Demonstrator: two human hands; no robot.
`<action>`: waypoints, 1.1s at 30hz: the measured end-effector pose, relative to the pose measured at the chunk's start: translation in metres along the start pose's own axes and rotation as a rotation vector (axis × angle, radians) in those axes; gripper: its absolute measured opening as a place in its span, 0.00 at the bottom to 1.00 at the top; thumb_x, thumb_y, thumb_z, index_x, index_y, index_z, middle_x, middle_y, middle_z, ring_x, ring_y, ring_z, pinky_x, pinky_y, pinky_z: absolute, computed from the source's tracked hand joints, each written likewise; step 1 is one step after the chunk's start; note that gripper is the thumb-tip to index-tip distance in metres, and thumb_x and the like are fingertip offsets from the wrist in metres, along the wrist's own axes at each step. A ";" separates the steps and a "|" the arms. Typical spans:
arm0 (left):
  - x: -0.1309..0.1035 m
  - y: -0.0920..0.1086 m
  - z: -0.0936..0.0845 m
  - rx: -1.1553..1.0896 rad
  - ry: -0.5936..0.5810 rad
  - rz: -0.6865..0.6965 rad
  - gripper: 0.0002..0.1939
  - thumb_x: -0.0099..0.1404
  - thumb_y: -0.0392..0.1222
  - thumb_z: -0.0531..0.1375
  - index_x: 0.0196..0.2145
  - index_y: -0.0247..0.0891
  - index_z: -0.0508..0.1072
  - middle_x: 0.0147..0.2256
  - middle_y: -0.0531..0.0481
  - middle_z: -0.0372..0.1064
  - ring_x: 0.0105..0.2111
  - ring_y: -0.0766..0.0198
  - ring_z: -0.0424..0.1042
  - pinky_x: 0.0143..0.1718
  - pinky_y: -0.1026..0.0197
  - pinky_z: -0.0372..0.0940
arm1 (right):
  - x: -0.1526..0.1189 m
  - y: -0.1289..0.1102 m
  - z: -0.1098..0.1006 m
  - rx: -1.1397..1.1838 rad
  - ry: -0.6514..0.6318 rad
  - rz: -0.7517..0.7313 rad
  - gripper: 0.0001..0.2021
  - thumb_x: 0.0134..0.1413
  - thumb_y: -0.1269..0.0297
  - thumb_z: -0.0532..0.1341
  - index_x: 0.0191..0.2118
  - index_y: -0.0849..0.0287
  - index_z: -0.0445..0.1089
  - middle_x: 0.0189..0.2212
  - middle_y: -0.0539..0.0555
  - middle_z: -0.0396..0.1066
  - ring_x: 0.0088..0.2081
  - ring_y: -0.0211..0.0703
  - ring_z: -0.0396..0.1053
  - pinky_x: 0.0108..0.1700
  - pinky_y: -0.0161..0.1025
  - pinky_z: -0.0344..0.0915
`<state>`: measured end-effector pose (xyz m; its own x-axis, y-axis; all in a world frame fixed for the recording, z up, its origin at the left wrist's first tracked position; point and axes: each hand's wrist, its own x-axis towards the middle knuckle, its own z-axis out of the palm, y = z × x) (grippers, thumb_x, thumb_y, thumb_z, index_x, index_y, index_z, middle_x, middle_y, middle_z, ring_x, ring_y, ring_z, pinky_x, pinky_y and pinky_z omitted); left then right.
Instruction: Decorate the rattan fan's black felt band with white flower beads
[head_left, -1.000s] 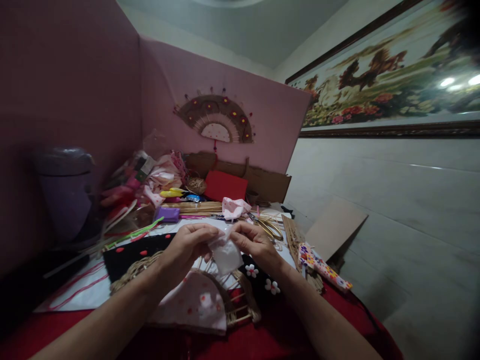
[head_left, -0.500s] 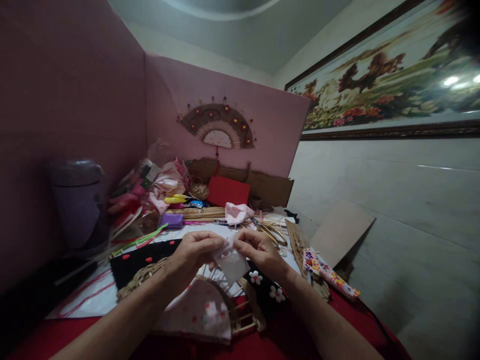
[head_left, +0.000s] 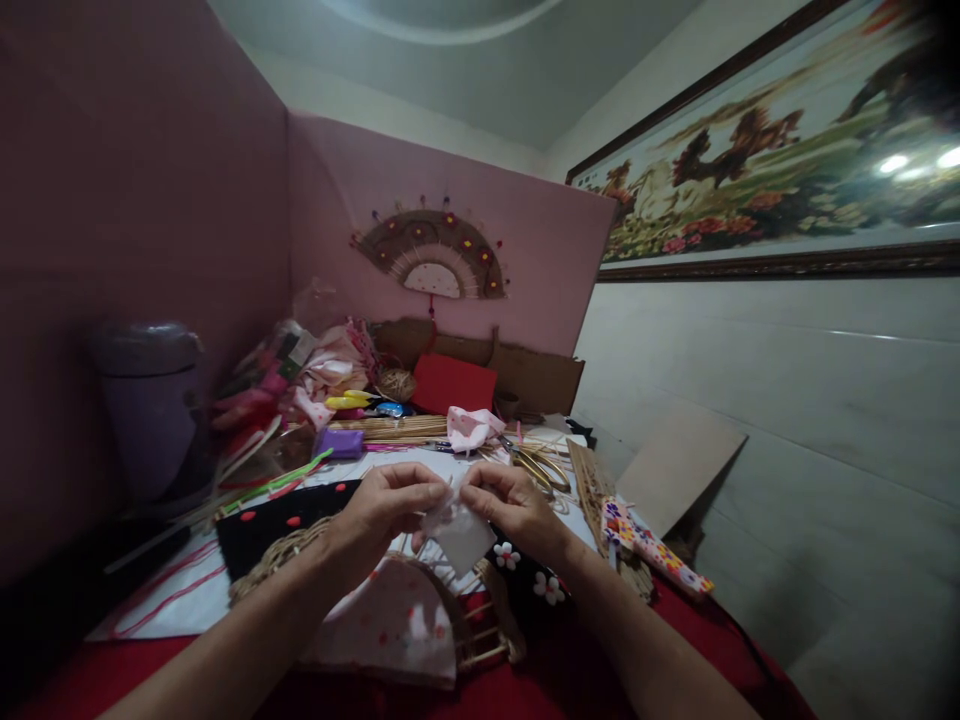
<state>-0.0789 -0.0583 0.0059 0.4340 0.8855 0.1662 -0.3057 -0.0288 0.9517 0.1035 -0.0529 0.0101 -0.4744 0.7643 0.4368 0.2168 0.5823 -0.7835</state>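
Between my two hands hangs a small whitish translucent sheet [head_left: 465,540], perhaps a little plastic bag. My left hand [head_left: 401,500] pinches its upper left edge, and my right hand [head_left: 510,503] pinches the upper right, the fingertips close together. Below lies a hand fan [head_left: 390,620] with pale, red-dotted fabric, thin wooden sticks and a braided cord border, partly covered by my left forearm. Black fabric with white flowers [head_left: 529,575] shows under my right wrist. Black fabric with red dots [head_left: 270,515] lies left of my left hand.
Gold-handled scissors [head_left: 541,467] lie behind my right hand. A purple packet [head_left: 341,443], bundled sticks [head_left: 405,430] and a red card [head_left: 454,382] are farther back. A finished-looking fan [head_left: 435,252] hangs on the pink panel. Flower-patterned fabric [head_left: 656,545] lies at right on the red cloth.
Both hands keep their pinch on the whitish sheet, with only small finger movements. The whole view has shifted slightly.
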 end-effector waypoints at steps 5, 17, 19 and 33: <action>-0.001 -0.001 0.000 0.002 -0.014 -0.010 0.09 0.52 0.42 0.63 0.24 0.32 0.72 0.20 0.53 0.65 0.17 0.73 0.60 0.16 0.69 0.57 | 0.000 -0.001 0.000 -0.046 0.002 -0.004 0.12 0.54 0.60 0.56 0.24 0.62 0.62 0.21 0.46 0.54 0.24 0.32 0.50 0.25 0.31 0.48; -0.002 -0.003 0.003 0.025 -0.008 -0.028 0.11 0.54 0.46 0.63 0.25 0.33 0.73 0.21 0.52 0.65 0.18 0.73 0.59 0.18 0.69 0.55 | -0.001 -0.005 0.000 -0.030 -0.012 0.016 0.15 0.53 0.54 0.56 0.25 0.62 0.63 0.21 0.47 0.56 0.23 0.32 0.51 0.24 0.31 0.48; -0.002 -0.004 0.003 0.030 -0.007 -0.016 0.11 0.54 0.45 0.63 0.25 0.33 0.72 0.21 0.52 0.65 0.18 0.73 0.60 0.18 0.69 0.55 | -0.001 -0.005 0.000 -0.045 -0.008 0.009 0.15 0.53 0.55 0.56 0.25 0.62 0.63 0.21 0.47 0.56 0.24 0.32 0.51 0.24 0.31 0.48; -0.001 0.000 0.001 0.185 0.054 0.070 0.12 0.49 0.44 0.65 0.29 0.32 0.75 0.23 0.49 0.70 0.18 0.69 0.64 0.18 0.65 0.63 | 0.000 0.001 -0.001 -0.029 0.013 0.050 0.14 0.52 0.56 0.57 0.24 0.61 0.63 0.20 0.46 0.56 0.23 0.32 0.51 0.24 0.31 0.48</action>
<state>-0.0788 -0.0600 0.0063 0.3691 0.9020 0.2240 -0.1707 -0.1711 0.9704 0.1045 -0.0525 0.0094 -0.4508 0.7963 0.4032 0.2649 0.5508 -0.7915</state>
